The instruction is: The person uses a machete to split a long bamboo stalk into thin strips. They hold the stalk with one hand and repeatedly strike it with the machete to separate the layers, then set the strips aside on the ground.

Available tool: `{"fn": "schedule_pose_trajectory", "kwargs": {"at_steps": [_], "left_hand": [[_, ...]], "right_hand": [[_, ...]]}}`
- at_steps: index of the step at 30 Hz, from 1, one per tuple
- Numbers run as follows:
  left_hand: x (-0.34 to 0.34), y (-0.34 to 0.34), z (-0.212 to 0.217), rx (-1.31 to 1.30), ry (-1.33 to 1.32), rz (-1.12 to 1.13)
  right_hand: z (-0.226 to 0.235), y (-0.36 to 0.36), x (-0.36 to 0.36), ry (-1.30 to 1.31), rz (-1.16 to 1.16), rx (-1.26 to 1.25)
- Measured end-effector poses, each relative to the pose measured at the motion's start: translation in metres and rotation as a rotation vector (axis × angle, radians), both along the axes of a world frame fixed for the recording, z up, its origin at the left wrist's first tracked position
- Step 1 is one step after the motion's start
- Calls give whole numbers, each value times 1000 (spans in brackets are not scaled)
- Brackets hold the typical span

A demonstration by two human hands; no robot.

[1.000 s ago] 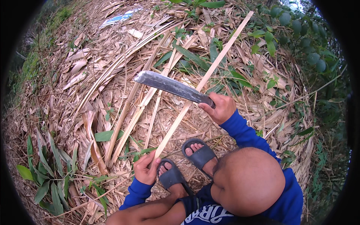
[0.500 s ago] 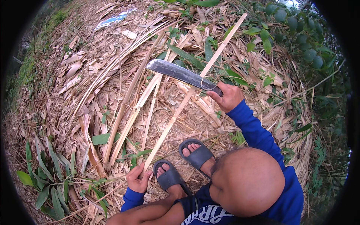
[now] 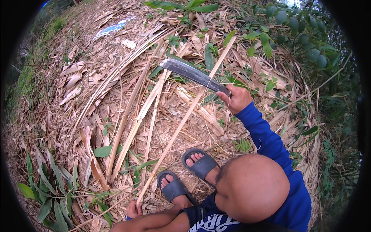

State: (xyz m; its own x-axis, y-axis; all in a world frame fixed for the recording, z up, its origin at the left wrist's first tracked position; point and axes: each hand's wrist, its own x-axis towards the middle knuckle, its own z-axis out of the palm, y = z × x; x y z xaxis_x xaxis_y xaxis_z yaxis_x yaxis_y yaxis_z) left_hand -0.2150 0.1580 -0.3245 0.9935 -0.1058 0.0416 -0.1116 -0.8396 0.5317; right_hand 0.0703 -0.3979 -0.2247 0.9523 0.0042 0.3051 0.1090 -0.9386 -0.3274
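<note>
My right hand (image 3: 237, 99) is closed on the handle of a machete (image 3: 189, 72) with a dark, scuffed blade that points to the far left. A long, pale split bamboo strip (image 3: 181, 127) runs slantwise from the far right down toward me. The blade lies across the strip's upper part and seems to touch it. Low at the left, beside my shin, my left hand (image 3: 133, 208) grips the strip's near end, its fingers partly hidden by the leg.
Several more strips (image 3: 135, 125) lie slantwise left of centre. Dry husks and shavings cover the ground. My sandalled feet (image 3: 174, 187) are close to the held strip. Leafy plants (image 3: 54, 189) grow at the near left, with bushes (image 3: 305, 42) at the far right. A blue-and-white sheet (image 3: 112, 29) lies far left.
My left hand has moved down and toward me, drawing the strip along under the blade. The machete has shifted slightly and its blade now shows narrower.
</note>
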Motion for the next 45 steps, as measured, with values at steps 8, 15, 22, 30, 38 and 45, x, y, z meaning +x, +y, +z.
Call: {"fn": "schedule_pose_trajectory", "kwargs": {"at_steps": [8,15,22,30,38,45], "left_hand": [[139,-233,355,-28,774,-380],[128,-225,354,-222,1078,-129],[129,-198,318,-203,842,-345],[73,-81,131,-141,556,-234],[16,-24,39,-71,657,-168],[34,-30,23,-77,632,-208]], "right_hand": [[4,-18,20,-4,10,43],[-3,-77,54,2,-105,81],[-16,-150,88,33,-512,405],[-1,-27,42,166,-266,1323],[-26,12,31,68,-273,1338],[-14,32,20,31,-141,1629]]}}
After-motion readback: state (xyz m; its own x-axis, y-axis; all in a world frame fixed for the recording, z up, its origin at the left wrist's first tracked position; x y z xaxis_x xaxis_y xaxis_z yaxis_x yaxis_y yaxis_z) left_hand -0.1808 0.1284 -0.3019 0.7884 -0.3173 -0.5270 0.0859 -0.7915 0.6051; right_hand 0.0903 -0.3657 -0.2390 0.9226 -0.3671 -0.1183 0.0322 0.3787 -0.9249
